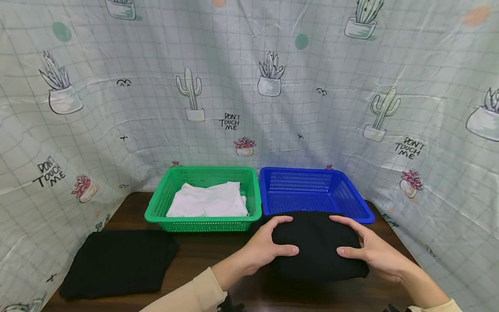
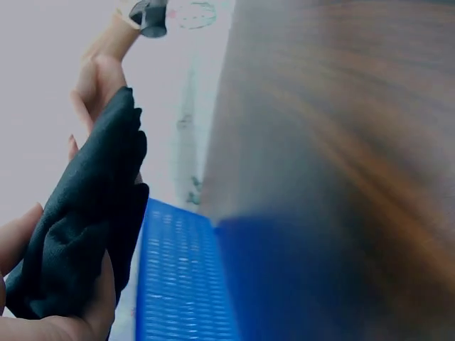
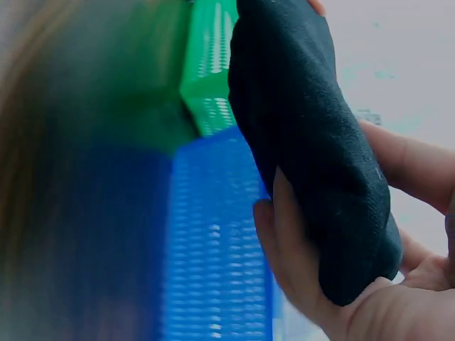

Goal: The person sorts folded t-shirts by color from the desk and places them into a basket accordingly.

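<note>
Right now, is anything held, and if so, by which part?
A folded black fabric bundle is held by its two opposite sides: the left hand grips its left side, the right hand its right.

head: forward-down, farther | wrists: close, sideways | shared: black cloth [image 1: 315, 249], blue basket [image 1: 299, 181]

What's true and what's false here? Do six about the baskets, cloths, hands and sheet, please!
1. The white cloth lies in the green basket. True.
2. The blue basket stands beside it. True.
3. The green basket is the right-hand one. False: it is on the left.
4. The left hand and right hand hold a black cloth. True.
5. That black cloth lies in the green basket. False: the hands are holding it.
6. There are no cactus drawings. False: the sheet behind shows some.
</note>
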Tool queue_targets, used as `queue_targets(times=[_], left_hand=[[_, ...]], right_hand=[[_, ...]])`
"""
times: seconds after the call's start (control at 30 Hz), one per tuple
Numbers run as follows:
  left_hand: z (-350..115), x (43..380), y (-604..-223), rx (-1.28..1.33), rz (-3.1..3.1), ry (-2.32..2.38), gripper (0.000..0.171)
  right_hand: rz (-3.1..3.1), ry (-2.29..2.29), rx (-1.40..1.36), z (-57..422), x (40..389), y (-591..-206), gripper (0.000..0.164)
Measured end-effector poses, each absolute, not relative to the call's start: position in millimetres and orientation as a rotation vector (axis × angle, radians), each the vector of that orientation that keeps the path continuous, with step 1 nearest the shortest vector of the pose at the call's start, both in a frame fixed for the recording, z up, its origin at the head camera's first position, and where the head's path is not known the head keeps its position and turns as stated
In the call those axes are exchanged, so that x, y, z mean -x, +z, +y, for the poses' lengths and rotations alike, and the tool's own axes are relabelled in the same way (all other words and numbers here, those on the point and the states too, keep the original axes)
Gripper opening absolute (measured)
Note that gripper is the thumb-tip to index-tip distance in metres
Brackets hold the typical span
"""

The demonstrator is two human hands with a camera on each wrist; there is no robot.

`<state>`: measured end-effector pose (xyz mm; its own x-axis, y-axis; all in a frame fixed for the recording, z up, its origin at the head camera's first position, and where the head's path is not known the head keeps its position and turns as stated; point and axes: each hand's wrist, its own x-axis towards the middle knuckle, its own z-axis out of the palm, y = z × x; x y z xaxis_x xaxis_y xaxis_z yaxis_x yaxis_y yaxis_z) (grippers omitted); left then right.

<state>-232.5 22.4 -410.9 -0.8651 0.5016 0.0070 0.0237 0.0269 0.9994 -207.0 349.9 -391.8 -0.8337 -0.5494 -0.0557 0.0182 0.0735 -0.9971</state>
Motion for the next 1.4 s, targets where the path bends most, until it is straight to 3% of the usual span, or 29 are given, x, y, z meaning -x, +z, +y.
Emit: queue_targets(times=[0.23,0.57,1.03,1.4], left_hand=[[34.3,259.3,-376.7,-0.6,1.981,1.897,0.067],[66.6,313.9,-358.8,-0.627,2.005,1.962,0.07],[82.5,372.3,-394.1,-0.507,2.174,1.936,0.067],[93.6,393.1,-413.8,-0.413,2.284,1.789,0.065]], right_hand=[[2.236,-1.777,0.544,359.7,225.9,-360.6,0.076],[2.254,-1.774,0.527,389.0,288.7,-341.1,0.077],[2.332,-1.701,0.409,398.5,363.5,-379.1,0.084],[2.37,-1.663,0.332,399.7,387.5,-411.7,0.089]])
